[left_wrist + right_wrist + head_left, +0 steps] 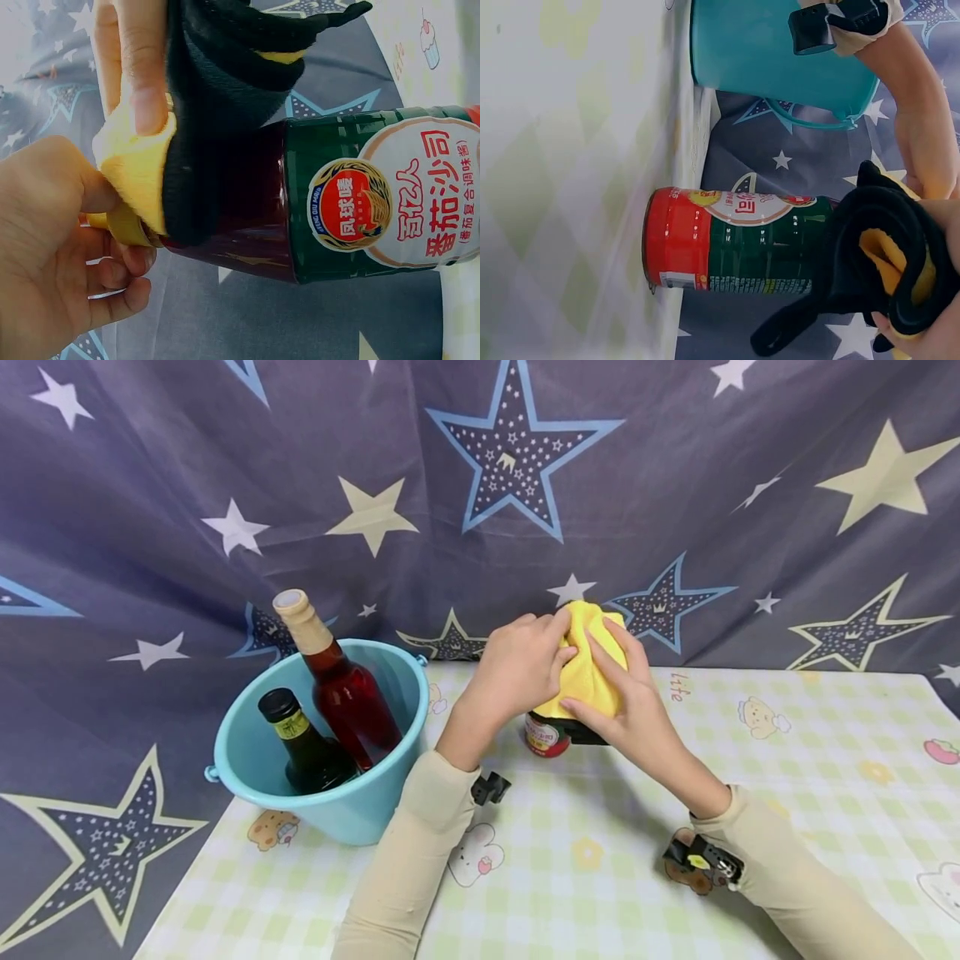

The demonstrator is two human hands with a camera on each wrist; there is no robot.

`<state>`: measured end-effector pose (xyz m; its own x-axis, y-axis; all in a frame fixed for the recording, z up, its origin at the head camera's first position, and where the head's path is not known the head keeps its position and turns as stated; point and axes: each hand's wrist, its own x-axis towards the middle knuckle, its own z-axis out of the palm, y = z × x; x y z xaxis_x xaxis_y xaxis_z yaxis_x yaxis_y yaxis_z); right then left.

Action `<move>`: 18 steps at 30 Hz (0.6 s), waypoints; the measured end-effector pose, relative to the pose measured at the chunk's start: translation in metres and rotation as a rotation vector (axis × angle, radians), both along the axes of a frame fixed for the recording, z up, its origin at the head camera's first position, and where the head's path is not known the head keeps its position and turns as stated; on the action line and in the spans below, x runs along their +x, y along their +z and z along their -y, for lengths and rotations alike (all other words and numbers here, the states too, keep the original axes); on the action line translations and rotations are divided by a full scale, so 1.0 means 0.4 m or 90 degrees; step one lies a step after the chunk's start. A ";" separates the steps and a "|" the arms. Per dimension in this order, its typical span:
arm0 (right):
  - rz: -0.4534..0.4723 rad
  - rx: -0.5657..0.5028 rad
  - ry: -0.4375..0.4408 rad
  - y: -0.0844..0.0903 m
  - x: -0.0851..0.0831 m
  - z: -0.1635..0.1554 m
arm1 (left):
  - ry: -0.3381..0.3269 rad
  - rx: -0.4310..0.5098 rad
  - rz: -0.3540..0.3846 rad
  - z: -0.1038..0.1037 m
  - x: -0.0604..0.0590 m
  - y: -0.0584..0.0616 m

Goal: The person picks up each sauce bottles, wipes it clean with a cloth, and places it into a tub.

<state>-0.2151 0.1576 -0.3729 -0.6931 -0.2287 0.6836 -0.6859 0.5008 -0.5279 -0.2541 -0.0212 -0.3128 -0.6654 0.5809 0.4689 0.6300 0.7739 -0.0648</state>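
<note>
A ketchup bottle [330,210] with a green and red wrapper stands upright on the table; in the head view only its base [546,739] shows. A yellow cloth [592,672] with a black underside drapes over its top and covers the shoulder. My left hand [521,664] curls its fingers around the bottle's gold cap [127,229], seen in the left wrist view. From the other side my right hand [637,706] grips the cloth against the bottle's neck, its fingers pressing into the yellow face. Folds of the black side [885,225] hang down in the right wrist view.
A light-blue bucket [348,818] stands left of my left forearm. Inside it lean a dark green bottle [315,760] with a black cap and a red bottle [348,693] with a pale top. A starry curtain [675,485] hangs behind the checked tablecloth [817,777].
</note>
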 end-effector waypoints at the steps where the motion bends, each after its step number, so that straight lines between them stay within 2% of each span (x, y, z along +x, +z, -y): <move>1: 0.002 0.002 -0.003 -0.002 0.000 0.002 | -0.002 -0.001 -0.002 0.000 0.001 0.000; 9: 0.020 0.084 -0.040 -0.006 -0.004 0.002 | 0.009 -0.006 0.014 -0.003 0.001 0.007; 18: 0.021 0.126 -0.046 -0.004 -0.002 -0.001 | 0.007 -0.012 0.027 -0.001 -0.001 0.006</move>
<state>-0.2158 0.1580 -0.3746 -0.7337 -0.3044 0.6075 -0.6283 0.6443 -0.4360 -0.2546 -0.0206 -0.3106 -0.6901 0.5827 0.4293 0.6245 0.7792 -0.0538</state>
